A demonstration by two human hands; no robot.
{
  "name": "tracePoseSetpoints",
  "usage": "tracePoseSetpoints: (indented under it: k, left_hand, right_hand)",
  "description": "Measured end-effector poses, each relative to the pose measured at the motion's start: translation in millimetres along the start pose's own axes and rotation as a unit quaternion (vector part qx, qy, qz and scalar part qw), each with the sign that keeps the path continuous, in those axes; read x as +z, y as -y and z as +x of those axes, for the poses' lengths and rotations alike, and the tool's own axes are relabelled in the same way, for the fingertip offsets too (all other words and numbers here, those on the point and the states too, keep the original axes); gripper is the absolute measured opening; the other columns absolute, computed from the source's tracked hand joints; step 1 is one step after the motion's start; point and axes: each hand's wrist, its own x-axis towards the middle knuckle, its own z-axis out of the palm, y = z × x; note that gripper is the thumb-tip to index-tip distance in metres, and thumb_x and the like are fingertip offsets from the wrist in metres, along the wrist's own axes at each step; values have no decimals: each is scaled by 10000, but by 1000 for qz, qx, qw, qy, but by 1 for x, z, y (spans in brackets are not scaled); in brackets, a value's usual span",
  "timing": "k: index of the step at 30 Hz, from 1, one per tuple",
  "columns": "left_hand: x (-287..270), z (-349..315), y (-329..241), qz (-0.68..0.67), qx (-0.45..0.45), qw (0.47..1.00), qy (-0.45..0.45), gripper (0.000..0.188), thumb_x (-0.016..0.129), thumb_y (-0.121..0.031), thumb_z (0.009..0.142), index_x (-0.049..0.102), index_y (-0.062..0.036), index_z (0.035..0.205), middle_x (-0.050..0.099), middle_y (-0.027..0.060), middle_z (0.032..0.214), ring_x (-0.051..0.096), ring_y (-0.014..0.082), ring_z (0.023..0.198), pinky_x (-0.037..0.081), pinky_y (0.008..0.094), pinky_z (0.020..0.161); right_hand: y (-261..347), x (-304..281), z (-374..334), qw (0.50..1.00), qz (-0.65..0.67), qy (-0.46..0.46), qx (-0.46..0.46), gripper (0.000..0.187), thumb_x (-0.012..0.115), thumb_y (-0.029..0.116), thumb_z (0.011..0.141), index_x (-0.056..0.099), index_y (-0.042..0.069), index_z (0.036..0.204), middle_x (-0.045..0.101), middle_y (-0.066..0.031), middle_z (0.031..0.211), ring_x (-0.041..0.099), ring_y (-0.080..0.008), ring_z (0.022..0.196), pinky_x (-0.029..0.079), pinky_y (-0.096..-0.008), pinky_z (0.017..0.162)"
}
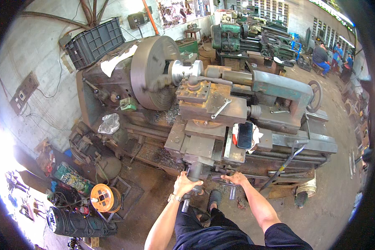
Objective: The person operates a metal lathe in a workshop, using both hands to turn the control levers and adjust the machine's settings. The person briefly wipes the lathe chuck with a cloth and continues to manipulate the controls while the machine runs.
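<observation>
I stand at a large metal lathe. My left hand point(186, 183) is closed on the cross-slide crank point(195, 171) at the front of the carriage, thumb pointing right. To its right, my right hand point(236, 178) grips the rim of the carriage handwheel point(220, 178); its fingertips are partly hidden. Beyond my hands, the tool post point(193, 89) sits on the slide, close to a shiny turned workpiece point(178, 72). That workpiece lies between the big round chuck point(152, 74) and the tailstock point(279, 85). The chuck's edge looks smeared, as if turning.
A spanner point(221, 108) lies on the slide; a phone point(245, 135) rests on a cloth right of it. Metal chips cover the lathe bed. An orange cable reel point(102, 198) stands on the floor at left. A bucket point(306, 188) stands at right. People point(321, 57) sit far right.
</observation>
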Motion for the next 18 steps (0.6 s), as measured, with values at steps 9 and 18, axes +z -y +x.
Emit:
tracePoseSetpoints:
  k: [9, 18]
  left_hand:
    - [3, 2, 3, 2, -1, 1000, 5, 1123, 880, -636, 552, 463, 9, 1371, 605, 235, 1297, 582, 357, 1230, 470, 420, 1043]
    - [3, 0, 3, 5, 8, 1000, -3, 1165, 873, -647, 552, 432, 19, 1400, 610, 268, 1272, 607, 385, 1196, 500, 435, 1001]
  right_hand:
    - [9, -15, -23, 1000, -12, 6, 24, 848, 512, 972, 609, 802, 205, 824, 725, -213, 1067, 677, -340, 1101, 503, -449, 971]
    - [3, -11, -20, 1000, 28, 6, -7, 745, 544, 890, 706, 799, 215, 896, 724, -117, 820, 705, -293, 934, 512, -432, 881]
